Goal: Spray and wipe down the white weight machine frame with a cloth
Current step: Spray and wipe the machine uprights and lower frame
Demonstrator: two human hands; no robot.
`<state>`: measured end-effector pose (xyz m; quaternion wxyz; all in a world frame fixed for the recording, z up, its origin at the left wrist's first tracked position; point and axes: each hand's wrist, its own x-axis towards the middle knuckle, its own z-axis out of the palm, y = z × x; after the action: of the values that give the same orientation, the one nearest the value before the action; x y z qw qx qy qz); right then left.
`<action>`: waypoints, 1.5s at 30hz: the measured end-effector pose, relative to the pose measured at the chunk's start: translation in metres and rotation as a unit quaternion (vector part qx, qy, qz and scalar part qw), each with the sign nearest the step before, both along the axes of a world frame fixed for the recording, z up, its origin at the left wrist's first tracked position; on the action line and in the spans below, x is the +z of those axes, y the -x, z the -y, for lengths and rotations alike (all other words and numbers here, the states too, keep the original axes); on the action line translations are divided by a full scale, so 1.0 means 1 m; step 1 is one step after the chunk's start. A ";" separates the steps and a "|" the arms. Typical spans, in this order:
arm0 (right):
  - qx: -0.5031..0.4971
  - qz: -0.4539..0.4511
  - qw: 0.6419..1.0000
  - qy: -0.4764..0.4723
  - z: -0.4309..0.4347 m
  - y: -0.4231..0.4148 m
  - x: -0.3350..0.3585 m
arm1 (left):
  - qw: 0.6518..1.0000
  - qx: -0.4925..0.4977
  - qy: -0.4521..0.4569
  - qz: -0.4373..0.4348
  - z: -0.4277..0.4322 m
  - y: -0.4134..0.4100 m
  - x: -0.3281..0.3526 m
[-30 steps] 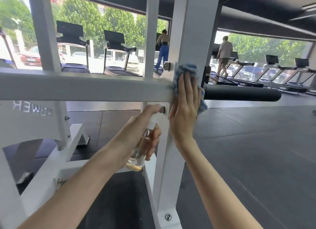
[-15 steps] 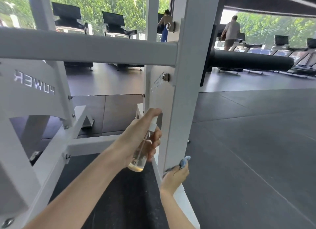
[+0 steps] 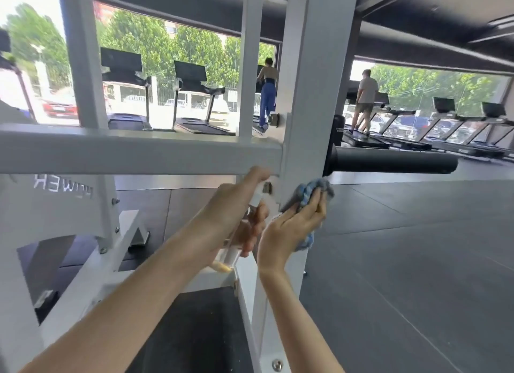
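Cloth (image 3: 308, 194), blue and bunched, lay against the white upright post (image 3: 311, 80), gripped in the right hand (image 3: 292, 228) just below the black roller (image 3: 395, 162). Left of it, the left hand (image 3: 233, 208) clutched a spray bottle (image 3: 230, 254), seemingly aimed at the post.

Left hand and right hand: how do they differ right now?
The left hand grips a clear spray bottle, forefinger on its top; the right hand holds a bunched blue cloth. The left hand sits left of the white upright post; the right hand holds its cloth at the post's right edge. Both are raised just below the crossbar.
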<state>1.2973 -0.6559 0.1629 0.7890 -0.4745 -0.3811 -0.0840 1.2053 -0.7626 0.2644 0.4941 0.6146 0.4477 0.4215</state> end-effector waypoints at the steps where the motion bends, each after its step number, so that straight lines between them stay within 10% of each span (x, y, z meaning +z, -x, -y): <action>1: -0.007 0.012 1.000 -0.001 -0.001 -0.001 0.010 | 1.000 -0.001 -0.003 0.006 -0.002 0.002 0.007; 8: -0.026 0.146 0.988 -0.040 -0.001 0.000 0.123 | 0.999 -0.011 -0.035 0.030 -0.011 0.014 0.047; 16: 0.023 0.341 0.936 -0.087 0.010 0.038 0.076 | 0.997 0.023 -0.058 0.036 -0.006 0.058 0.065; 21: 0.040 0.508 0.856 -0.081 0.020 0.047 0.101 | 0.996 0.042 -0.070 0.038 0.002 0.084 0.070; 26: -0.055 0.467 0.880 -0.069 0.015 -0.019 0.103 | 0.996 0.022 -0.076 0.029 0.007 0.094 0.075; 30: -0.062 0.540 0.828 -0.138 0.020 -0.006 0.124 | 0.998 0.007 -0.066 0.002 0.003 0.093 0.087; 34: -0.113 0.464 0.873 -0.098 0.010 -0.045 0.180 | 0.998 -0.001 -0.067 -0.010 -0.011 0.091 0.122; 37: -0.126 0.539 0.832 -0.041 -0.001 -0.060 0.204 | 0.998 -0.022 -0.057 -0.012 -0.018 0.080 0.165; 41: -0.099 0.380 0.918 -0.048 -0.008 -0.067 0.312 | 0.998 -0.026 -0.063 0.000 -0.024 0.074 0.246; 45: -0.100 0.373 0.921 -0.051 -0.010 -0.074 0.408 | 0.996 -0.051 -0.065 0.024 -0.023 0.056 0.332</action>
<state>1.3709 -0.6463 0.5705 0.6003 -0.4034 -0.5934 -0.3532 1.1493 -0.7398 0.5965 0.4848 0.6569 0.3757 0.4385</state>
